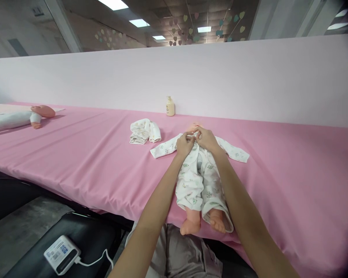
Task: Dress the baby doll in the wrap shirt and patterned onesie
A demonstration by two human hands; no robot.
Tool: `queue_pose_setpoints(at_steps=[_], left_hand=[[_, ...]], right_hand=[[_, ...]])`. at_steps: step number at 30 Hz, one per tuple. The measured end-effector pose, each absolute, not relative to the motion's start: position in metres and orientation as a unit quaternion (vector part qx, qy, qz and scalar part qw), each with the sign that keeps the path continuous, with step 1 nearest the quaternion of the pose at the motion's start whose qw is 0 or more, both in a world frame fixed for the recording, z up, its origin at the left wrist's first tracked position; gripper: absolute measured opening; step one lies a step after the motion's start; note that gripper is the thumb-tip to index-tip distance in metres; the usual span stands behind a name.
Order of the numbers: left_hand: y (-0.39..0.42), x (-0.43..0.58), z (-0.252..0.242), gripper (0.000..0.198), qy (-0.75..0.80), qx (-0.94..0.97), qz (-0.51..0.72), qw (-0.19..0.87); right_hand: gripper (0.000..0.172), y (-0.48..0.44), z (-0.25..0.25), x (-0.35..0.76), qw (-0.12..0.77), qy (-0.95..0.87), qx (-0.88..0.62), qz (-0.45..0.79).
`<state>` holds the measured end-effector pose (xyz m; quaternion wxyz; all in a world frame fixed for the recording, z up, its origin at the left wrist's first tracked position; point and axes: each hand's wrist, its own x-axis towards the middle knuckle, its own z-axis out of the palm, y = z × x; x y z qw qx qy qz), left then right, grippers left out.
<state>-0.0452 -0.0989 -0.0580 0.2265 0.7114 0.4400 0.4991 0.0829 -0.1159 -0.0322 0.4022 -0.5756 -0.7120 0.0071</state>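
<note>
A baby doll point(199, 193) lies on its back on the pink table cover point(84, 154), feet hanging over the near edge, dressed in a white printed romper point(191, 181). My left hand point(185, 144) and my right hand point(206, 139) meet at the doll's chest, near the neckline. Both have their fingers pinched on the romper's front fabric. The doll's head is mostly hidden behind my hands.
A folded white printed garment point(145, 131) lies left of the doll. A small cream bottle point(169, 106) stands by the back wall. Another doll point(31, 115) lies at the far left. A white power bank point(61, 254) with a cable rests on a black seat below.
</note>
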Motion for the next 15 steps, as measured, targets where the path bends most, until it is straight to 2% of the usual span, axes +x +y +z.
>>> queue_pose_setpoints(at_steps=[5, 10, 15], left_hand=[[-0.0981, -0.0445, -0.0591, 0.023, 0.44, 0.716, 0.495, 0.22], [-0.0988, -0.0448, -0.0594, 0.026, 0.432, 0.718, 0.497, 0.227], [-0.1016, -0.0453, -0.0596, 0.02, 0.422, 0.705, 0.522, 0.227]], right_hand=[[0.029, -0.1165, -0.0325, 0.0818, 0.445, -0.687, -0.572, 0.045], [0.032, -0.1196, -0.0294, 0.079, 0.448, -0.668, -0.584, 0.109], [0.03, -0.12, -0.0303, 0.0756, 0.494, -0.615, -0.595, 0.153]])
